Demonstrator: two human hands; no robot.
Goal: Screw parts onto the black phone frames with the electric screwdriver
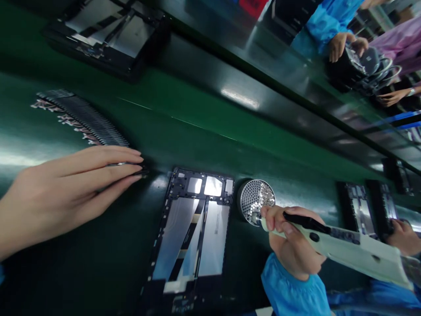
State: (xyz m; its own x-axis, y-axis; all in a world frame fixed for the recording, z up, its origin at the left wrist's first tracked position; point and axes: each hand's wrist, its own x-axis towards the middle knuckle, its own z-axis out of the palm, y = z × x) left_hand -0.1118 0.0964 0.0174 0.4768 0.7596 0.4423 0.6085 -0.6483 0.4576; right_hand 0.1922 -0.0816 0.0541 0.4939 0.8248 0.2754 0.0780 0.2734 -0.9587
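Observation:
My right hand (292, 241) is wrapped round a pale electric screwdriver (355, 250) with a black lever. The tool's tip is over a round metal screw dish (248, 202) with holes in its face and small silver screws at one side. Just left of the dish lies an opened tablet (210, 237), its silver batteries and dark ribbon cable showing. My left hand (75, 188) has its fingers pressed together, with a small dark piece at the fingertips that I cannot make out. Beyond those fingers is a curved row of thin dark parts with wire ends (85, 116).
Another opened tablet (108, 35) sits at the far left on the green bench (184, 145). At right are more opened devices (360, 208) and a co-worker's hand (404, 237). Across the bench, a person in blue sleeves handles a dark device (348, 63).

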